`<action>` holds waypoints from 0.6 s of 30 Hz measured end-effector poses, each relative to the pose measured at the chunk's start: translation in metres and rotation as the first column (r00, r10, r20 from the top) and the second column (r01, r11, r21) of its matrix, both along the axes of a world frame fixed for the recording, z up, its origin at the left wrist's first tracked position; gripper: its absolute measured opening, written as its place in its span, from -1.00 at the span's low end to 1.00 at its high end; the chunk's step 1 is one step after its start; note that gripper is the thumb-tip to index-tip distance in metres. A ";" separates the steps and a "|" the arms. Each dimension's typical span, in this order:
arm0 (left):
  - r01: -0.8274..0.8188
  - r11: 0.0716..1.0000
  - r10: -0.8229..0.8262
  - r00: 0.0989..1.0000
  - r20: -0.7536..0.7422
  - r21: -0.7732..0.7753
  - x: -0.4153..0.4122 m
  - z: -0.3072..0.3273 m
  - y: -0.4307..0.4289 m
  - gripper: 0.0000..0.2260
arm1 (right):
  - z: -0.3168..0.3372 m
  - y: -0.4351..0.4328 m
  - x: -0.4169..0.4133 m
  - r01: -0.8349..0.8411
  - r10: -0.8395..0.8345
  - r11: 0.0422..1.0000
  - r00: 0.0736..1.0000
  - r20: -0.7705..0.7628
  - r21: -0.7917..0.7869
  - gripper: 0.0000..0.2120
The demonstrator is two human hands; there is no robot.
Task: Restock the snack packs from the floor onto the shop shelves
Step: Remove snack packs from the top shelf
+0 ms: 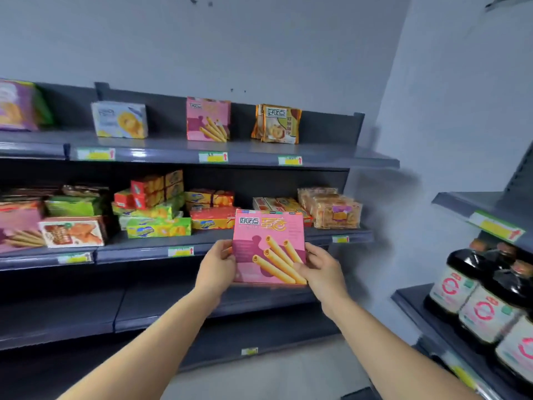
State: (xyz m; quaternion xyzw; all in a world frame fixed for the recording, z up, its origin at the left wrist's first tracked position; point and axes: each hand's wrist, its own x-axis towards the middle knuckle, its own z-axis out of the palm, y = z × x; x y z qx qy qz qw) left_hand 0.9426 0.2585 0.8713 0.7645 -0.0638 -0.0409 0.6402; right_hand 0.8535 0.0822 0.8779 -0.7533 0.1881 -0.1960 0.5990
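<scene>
Before the middle shelf (202, 245), left hand (216, 269) and right hand (321, 269) hold 1 pink egg-roll box (269, 246) upright, fingers clamped on its side edges.

Two arms show in the lower half of the frame. The left arm (144, 350) starts at the bottom left and the right arm (389, 347) at the bottom right. Both are bare from the edge of the frame up to the wrists. They are long and smooth. The left hand (216, 269) and the right hand (320, 269), near the middle, are bare too.
</scene>
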 end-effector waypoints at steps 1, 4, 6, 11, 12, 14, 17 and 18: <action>-0.033 0.999 0.033 0.999 0.010 -0.004 0.008 0.007 0.004 -0.70 | 0.005 0.001 0.013 -0.026 0.026 1.000 1.000 0.009 -0.010 -0.51; -0.108 0.994 0.109 0.994 0.020 -0.035 0.026 0.025 0.019 -0.71 | 0.023 0.009 0.049 -0.094 0.095 0.995 0.995 0.035 -0.036 -0.48; -0.148 0.987 0.150 0.988 0.028 -0.057 0.038 0.036 0.031 -0.73 | 0.033 0.017 0.072 -0.132 0.136 0.989 0.989 0.052 -0.059 -0.46; -0.223 0.971 0.230 0.971 0.071 -0.091 0.070 0.057 0.062 -0.79 | 0.053 0.046 0.123 -0.217 0.223 0.974 0.969 0.105 -0.068 -0.47; -0.234 0.968 0.242 0.966 0.088 -0.090 0.078 0.061 0.069 -0.79 | 0.056 0.052 0.134 -0.226 0.232 0.972 0.966 0.112 -0.064 -0.47; -0.244 0.966 0.253 0.960 0.118 -0.085 0.095 0.070 0.082 -0.76 | 0.060 0.063 0.158 -0.243 0.248 0.968 0.960 0.130 -0.056 -0.48; -0.245 0.967 0.255 0.953 0.164 -0.076 0.126 0.086 0.100 -0.74 | 0.069 0.077 0.194 -0.248 0.249 0.968 0.956 0.158 -0.025 -0.47; -0.245 0.967 0.255 0.950 0.178 -0.074 0.137 0.092 0.105 -0.74 | 0.074 0.082 0.205 -0.248 0.248 0.969 0.953 0.173 -0.020 -0.46</action>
